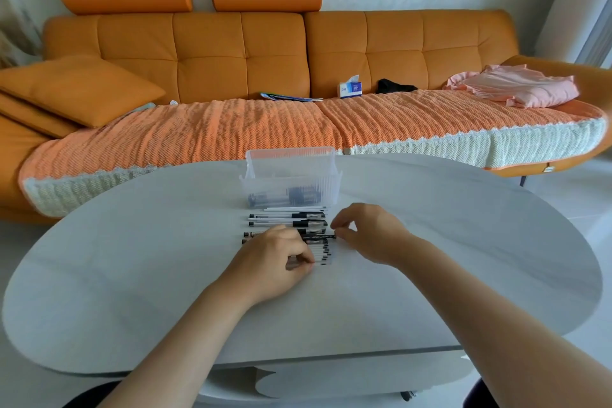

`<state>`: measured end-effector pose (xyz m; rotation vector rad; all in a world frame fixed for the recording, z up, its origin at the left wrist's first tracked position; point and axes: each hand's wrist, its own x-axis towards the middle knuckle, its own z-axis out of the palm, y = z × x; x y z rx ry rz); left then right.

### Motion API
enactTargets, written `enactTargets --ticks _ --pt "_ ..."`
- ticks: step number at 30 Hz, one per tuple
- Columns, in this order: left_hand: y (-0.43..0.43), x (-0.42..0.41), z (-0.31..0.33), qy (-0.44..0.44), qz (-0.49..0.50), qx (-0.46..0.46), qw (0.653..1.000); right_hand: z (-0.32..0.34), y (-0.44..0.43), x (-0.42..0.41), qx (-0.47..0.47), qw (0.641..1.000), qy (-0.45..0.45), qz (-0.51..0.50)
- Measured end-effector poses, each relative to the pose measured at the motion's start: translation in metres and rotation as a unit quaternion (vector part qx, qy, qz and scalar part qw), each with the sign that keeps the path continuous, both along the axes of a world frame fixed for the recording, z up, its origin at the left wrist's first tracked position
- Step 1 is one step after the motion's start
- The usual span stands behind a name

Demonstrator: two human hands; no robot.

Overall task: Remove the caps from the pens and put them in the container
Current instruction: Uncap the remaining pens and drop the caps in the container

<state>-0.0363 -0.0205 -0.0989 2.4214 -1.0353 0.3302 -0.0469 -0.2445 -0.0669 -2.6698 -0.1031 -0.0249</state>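
Several black-and-clear pens lie side by side in a row on the white oval table, just in front of a clear plastic container that holds dark pen parts. My left hand lies over the near part of the row, its fingers curled and pinching a pen there. My right hand is at the row's right end, where thumb and forefinger pinch the tip of a black pen that runs back under my left hand. Whether that tip is a cap is too small to tell.
An orange sofa with a knitted cover stands behind the table, carrying a tissue box, a pink cloth and cushions. White floor shows to the right. The table's near edge is below my forearms.
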Motion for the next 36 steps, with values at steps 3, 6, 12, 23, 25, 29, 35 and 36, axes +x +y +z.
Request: enactTargets --ticks 3,6,12,23,25,29,35,36 --pt "0.0 0.002 -0.001 -0.003 -0.001 0.001 1.0 -0.003 0.005 0.003 -0.051 0.999 0.003 0.012" --pt "0.001 0.003 -0.002 -0.015 0.013 0.008 1.0 -0.003 0.008 0.004 -0.067 0.998 -0.005 0.017" --pt "0.0 0.006 -0.004 -0.033 0.036 0.008 0.999 0.002 0.009 0.005 -0.021 0.999 -0.02 -0.022" --pt "0.004 0.013 0.001 -0.116 0.063 -0.048 0.99 0.008 0.001 0.002 0.074 0.996 -0.035 -0.041" --pt "0.004 0.012 0.005 -0.144 0.075 -0.034 0.986 0.008 0.003 0.0 0.086 0.995 -0.039 -0.02" --pt "0.004 0.008 0.006 -0.111 0.104 -0.02 0.988 0.008 0.007 -0.003 0.091 0.994 -0.049 0.022" --pt "0.007 0.008 0.005 -0.034 0.097 -0.024 0.994 0.012 0.012 -0.01 0.013 0.995 -0.065 0.074" --pt "0.007 0.008 0.005 -0.045 0.097 -0.018 0.994 0.012 0.014 -0.012 0.014 0.995 -0.056 0.08"
